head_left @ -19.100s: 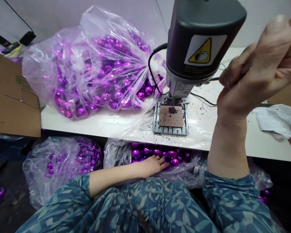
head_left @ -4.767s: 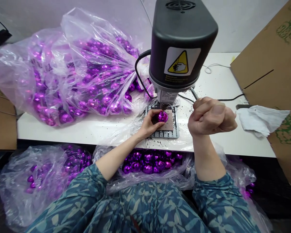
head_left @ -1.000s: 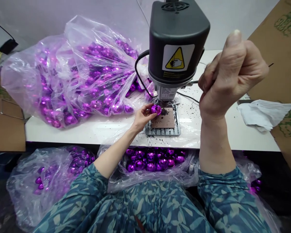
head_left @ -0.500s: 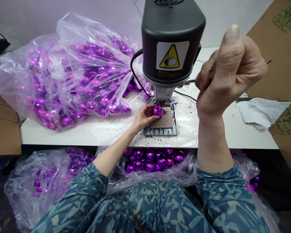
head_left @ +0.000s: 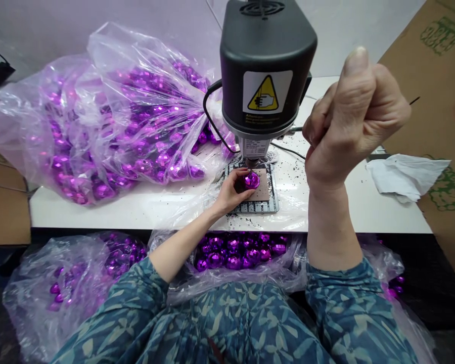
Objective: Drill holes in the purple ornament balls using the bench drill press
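A small black bench drill press with a yellow hand-warning label stands in front of me. Below its chuck, my left hand pinches a shiny purple faceted ball between thumb and fingers. The ball is over a square of brown board on the slotted metal base. Raised at the right of the machine, my right hand is closed in a fist around the drill press handle; most of that thin bar is hidden inside the fist.
A large clear plastic bag of purple balls lies on the white table to the left. An open bag with more balls sits below the table edge. White tissue and a cardboard box are at the right. Dark shavings surround the base.
The ball has shifted slightly right and nearer on the board, with my left thumb and fingers now spread wider around it. My right fist stays raised at the handle, slightly lower in view.
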Demonstrator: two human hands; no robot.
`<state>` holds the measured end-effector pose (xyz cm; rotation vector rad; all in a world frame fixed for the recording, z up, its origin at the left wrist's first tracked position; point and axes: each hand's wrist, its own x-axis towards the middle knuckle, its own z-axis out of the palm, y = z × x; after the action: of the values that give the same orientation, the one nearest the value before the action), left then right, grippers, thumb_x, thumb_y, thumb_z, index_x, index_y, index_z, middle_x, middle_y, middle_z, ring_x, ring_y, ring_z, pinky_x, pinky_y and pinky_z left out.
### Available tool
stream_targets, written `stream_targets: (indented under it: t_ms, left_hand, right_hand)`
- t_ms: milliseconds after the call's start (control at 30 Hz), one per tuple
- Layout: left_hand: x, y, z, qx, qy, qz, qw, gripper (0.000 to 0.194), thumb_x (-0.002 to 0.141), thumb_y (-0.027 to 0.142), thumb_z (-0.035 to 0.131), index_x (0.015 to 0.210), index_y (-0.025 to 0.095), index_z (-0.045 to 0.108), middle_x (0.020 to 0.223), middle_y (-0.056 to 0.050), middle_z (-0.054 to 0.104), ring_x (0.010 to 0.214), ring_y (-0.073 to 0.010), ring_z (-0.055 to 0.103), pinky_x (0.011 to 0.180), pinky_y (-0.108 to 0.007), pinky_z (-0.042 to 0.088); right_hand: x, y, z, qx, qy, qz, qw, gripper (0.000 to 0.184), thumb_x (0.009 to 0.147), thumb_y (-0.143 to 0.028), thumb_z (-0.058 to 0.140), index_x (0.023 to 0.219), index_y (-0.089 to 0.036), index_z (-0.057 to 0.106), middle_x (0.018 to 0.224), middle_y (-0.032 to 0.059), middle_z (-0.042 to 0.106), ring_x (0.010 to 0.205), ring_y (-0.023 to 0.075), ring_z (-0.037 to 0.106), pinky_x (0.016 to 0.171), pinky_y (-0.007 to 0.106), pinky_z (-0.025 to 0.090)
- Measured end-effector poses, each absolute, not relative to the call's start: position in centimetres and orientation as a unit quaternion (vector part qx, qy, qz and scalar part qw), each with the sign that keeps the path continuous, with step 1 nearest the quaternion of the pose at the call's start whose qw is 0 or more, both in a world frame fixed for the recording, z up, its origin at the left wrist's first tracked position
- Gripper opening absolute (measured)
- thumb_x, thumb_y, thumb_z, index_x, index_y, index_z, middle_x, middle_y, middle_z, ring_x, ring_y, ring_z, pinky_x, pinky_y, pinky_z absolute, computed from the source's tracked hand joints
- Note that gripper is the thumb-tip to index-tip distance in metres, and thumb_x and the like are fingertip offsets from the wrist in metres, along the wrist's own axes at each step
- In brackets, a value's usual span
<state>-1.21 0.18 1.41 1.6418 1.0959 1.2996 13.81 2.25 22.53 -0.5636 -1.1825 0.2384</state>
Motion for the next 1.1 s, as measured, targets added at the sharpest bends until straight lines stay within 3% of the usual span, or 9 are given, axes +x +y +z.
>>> stream_targets:
  t_ms: [400,567,800,1100]
  left_hand:
    - [-0.6,0.1,0.9,0.596,0.419,0.541,0.42,0.064,0.074,0.055,0.088,0.121,0.021,0.06,0.122,-0.011,0.068,0.115,-0.0266,0.067,0.106,-0.046,0.053]
    - [-0.7,0.2,0.9,0.599,0.414,0.54,0.422,0.064,0.075,0.054,0.087,0.121,0.021,0.059,0.123,-0.012,0.068,0.116,-0.0275,0.067,0.106,-0.047,0.054]
    - [-0.7,0.1,1.0,0.598,0.407,0.545,0.423,0.062,0.075,0.055,0.087,0.12,0.021,0.059,0.123,-0.011,0.068,0.117,-0.0268,0.067,0.107,-0.047,0.053]
    - [-0.6,0.1,1.0,0.596,0.405,0.547,0.426,0.062,0.075,0.055,0.087,0.119,0.022,0.059,0.122,-0.011,0.068,0.117,-0.0268,0.066,0.106,-0.047,0.053]
  right_hand:
    - [13.6,1.3,21.1,-0.254,-0.527,0.092,0.806,0.057,0.092,-0.05,0.056,0.057,-0.021,0.023,0.043,-0.0065,0.029,0.037,0.0039,0.027,0.044,0.029,0.024]
    - [13.9,1.0,19.5,-0.205,-0.527,0.096,0.819,0.059,0.095,-0.041,0.057,0.056,-0.017,0.019,0.042,-0.0056,0.021,0.034,0.0023,0.025,0.038,0.026,0.017]
    - [14.1,1.5,17.5,-0.168,-0.501,0.08,0.845,0.065,0.09,-0.04,0.063,0.057,-0.016,0.012,0.042,-0.0066,0.009,0.034,0.0007,0.023,0.037,0.02,0.022]
    - [14.6,2.8,15.5,-0.042,-0.554,-0.009,0.832,0.048,0.092,-0.02,0.051,0.061,-0.017,0.015,0.038,-0.009,0.014,0.027,0.0021,0.018,0.031,0.019,0.02]
